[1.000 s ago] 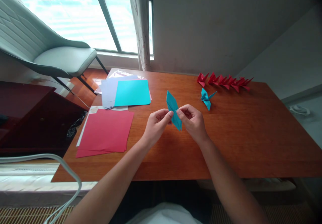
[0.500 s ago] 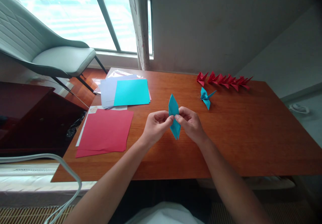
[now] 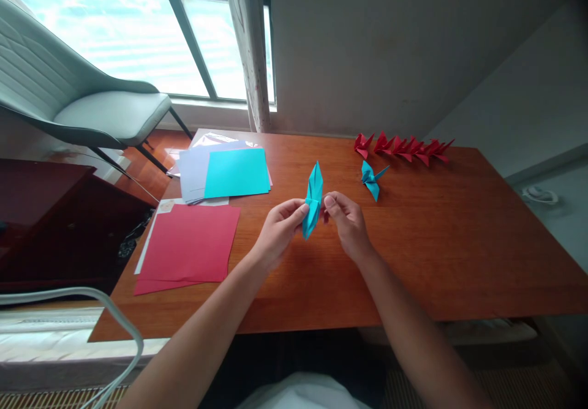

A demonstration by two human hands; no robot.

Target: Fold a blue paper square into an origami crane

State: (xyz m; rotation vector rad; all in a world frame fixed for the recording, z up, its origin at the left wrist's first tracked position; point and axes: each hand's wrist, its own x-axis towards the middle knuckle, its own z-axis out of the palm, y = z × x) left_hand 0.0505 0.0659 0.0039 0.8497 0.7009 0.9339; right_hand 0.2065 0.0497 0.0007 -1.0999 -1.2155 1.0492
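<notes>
A narrow, pointed piece of folded blue paper [image 3: 314, 190] is held upright above the table, slightly tilted, with creases down its length. My left hand [image 3: 283, 225] pinches it at the middle of its left side, thumb in front. Close by its right side is my right hand [image 3: 345, 219], fingers curled together and thumb near the index finger. Whether a bit of the paper lies between those fingertips is hidden. Beyond the right hand rests a finished blue paper crane [image 3: 373, 180].
Several red paper cranes [image 3: 408, 148] stand in a row at the table's [image 3: 441, 243] back right. Red paper sheets [image 3: 188, 243] lie at the left, with blue sheets [image 3: 236, 173] on paler paper behind them. A chair [image 3: 110, 112] stands by the window.
My right thumb has come off the front of the folded paper and that hand sits just to its right. The paper has turned and leans slightly right at the top.
</notes>
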